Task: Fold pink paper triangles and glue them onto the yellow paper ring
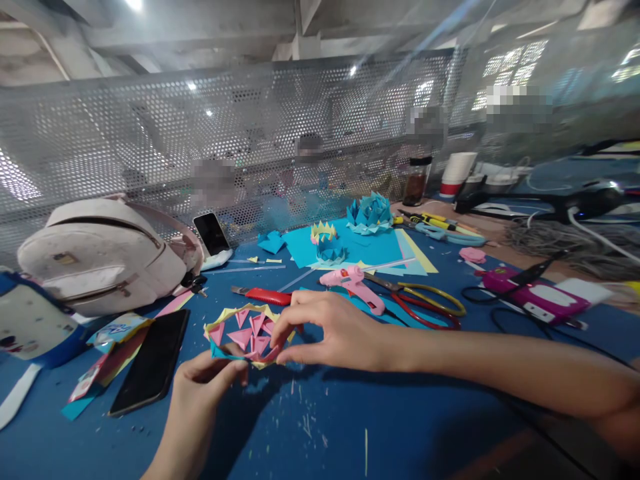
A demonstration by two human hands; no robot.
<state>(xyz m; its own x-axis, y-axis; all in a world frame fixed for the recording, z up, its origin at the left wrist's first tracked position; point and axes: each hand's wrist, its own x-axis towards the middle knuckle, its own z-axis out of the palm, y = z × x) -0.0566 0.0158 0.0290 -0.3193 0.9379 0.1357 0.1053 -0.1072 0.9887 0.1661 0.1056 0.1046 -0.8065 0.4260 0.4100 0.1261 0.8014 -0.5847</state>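
Observation:
Low over the blue table, a folded-paper ring [225, 315] with a yellow pointed rim and a blue part at its near left lies between my hands. Several small pink folded-paper triangles [241, 338] show inside it. My left hand [205, 380] pinches the near left edge, thumb in front and fingers partly hidden behind the paper. My right hand [330, 330] is closed on the right side, where a pink strip shows at the fingertips. Just beyond the right hand lie a red utility knife [265, 296], a pink glue gun [353, 283] and scissors [430, 300].
A blue paper flower [371, 215] and a smaller yellow-and-blue paper ring [330, 250] sit on blue sheets [300, 245]. On the left are a pale backpack [105, 260] and a black phone [153, 363]. A purple device [535, 297] with black cables lies right, before a perforated metal screen [240, 127].

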